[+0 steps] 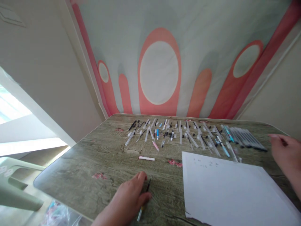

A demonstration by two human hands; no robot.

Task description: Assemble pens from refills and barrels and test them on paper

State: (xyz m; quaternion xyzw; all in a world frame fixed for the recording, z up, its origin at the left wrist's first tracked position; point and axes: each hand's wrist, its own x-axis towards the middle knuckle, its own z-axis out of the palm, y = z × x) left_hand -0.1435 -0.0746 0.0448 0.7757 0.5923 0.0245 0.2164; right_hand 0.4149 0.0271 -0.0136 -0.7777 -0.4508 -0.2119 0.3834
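Observation:
Low on the table, my left hand (131,196) has its thumb and fingers around a thin pen refill (148,185) with a dark upper part and a clear lower end. At the right edge my right hand (285,153) is curled, its fingertips beside a row of clear pens (249,138); whether it holds anything is too small to tell. Many pen parts, clear barrels (192,139) and dark caps lie scattered along the back. A pink and white pen piece (147,158) lies alone above my left hand.
White paper (225,191) with faint marks covers the front right of the wooden-patterned table (77,175). Behind the table hangs a pink and grey cloth (158,110). A green stool (21,191) and a plastic bag (60,215) are at the lower left.

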